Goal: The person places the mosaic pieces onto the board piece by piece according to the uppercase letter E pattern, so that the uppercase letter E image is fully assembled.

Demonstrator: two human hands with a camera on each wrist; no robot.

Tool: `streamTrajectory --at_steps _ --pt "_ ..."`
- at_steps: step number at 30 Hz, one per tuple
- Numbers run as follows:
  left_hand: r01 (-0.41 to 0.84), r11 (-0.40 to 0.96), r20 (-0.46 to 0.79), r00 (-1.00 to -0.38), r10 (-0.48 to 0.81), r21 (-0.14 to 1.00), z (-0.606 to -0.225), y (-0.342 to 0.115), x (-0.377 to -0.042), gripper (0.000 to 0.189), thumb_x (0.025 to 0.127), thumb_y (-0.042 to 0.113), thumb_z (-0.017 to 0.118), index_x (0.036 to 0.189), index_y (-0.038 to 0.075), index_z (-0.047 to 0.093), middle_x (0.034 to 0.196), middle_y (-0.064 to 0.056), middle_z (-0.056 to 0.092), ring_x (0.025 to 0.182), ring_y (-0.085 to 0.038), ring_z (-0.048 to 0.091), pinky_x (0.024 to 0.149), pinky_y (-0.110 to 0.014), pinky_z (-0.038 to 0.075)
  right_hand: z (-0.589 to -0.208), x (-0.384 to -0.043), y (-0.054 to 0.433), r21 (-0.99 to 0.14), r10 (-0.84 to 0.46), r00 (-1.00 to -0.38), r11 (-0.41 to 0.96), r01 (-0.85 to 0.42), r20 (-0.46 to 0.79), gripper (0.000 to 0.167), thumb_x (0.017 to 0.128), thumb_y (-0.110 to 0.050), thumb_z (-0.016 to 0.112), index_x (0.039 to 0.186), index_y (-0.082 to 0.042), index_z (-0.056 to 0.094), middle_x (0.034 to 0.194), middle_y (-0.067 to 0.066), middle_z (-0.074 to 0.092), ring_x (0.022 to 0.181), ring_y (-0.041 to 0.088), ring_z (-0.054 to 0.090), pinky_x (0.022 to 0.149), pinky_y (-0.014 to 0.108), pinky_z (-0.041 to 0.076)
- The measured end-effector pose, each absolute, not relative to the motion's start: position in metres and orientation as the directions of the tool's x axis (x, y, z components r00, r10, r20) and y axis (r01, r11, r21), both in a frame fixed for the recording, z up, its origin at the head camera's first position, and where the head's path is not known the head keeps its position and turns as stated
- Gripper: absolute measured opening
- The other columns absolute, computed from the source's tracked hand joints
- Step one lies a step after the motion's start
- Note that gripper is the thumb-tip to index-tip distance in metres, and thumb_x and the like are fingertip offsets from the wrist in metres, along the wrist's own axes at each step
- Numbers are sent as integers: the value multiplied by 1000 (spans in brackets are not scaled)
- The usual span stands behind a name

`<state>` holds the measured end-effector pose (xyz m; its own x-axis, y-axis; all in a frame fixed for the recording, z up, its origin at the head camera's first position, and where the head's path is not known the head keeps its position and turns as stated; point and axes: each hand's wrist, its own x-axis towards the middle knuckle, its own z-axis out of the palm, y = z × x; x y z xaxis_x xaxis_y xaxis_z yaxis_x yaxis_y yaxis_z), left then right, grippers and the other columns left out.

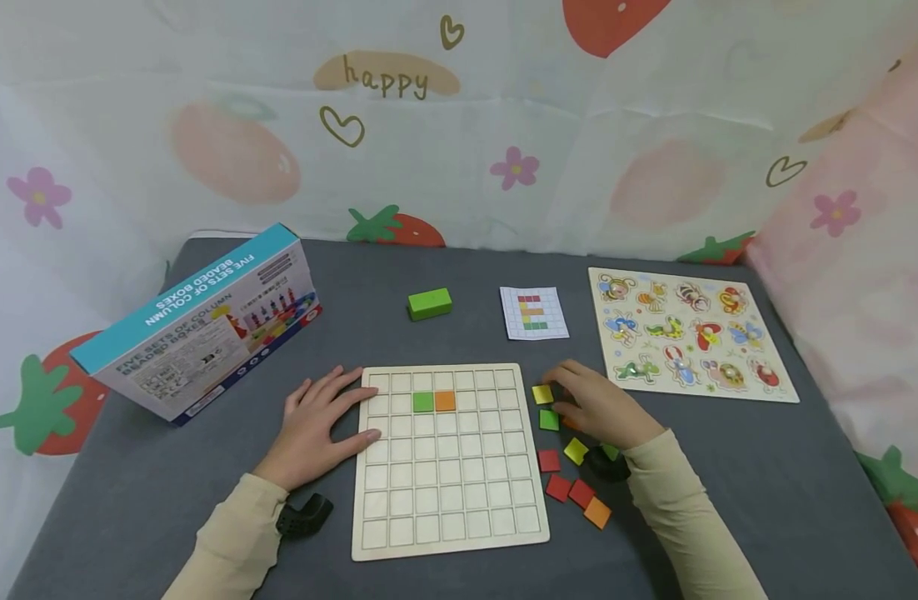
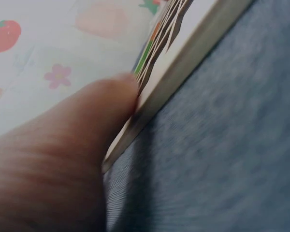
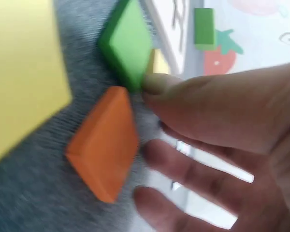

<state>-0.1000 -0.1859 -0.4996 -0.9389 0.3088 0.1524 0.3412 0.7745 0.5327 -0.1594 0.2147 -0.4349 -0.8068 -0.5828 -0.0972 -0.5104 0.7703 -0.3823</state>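
Note:
A pale square grid board [image 1: 450, 467] lies in the middle, with a green tile [image 1: 423, 402] and an orange tile [image 1: 445, 401] side by side in its second row. My left hand [image 1: 316, 425] rests at the board's left edge, thumb and fingertips touching the rim; the left wrist view shows the thumb [image 2: 96, 106] against it. My right hand [image 1: 605, 404] is over loose tiles right of the board, its fingertips by a yellow tile [image 1: 541, 394]. In the right wrist view the thumb tip is beside a green tile [image 3: 128, 46]; an orange tile [image 3: 106, 147] lies near the fingers. The index fingertip is hidden there.
Several loose tiles, including a red tile [image 1: 549, 461], lie along the board's right side. Behind are a green block [image 1: 430, 304] and a pattern card [image 1: 534, 314]. An insect picture board [image 1: 691, 333] lies at right; a box [image 1: 204, 333] stands at left.

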Motion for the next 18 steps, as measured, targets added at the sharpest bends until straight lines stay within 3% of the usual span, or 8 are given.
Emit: streamTrajectory --at_steps 8,18 --pt "324 777 161 -946 282 539 -498 -188 -95 55 86 51 65 135 26 55 150 -4 40 143 -30 25 113 -58 10 -440 -164 208 -362 -579 -812 774 -520 -72 25 89 -9 68 114 -11 63 112 3 59 86 13 58 74 31 52" --pt "325 776 146 -945 293 541 -498 -187 -98 55 87 51 64 136 27 54 151 -3 38 144 -29 23 113 -59 9 -447 -164 212 -360 -558 -829 781 -510 -35 28 88 -8 69 115 -10 62 112 2 60 85 12 56 75 32 52"
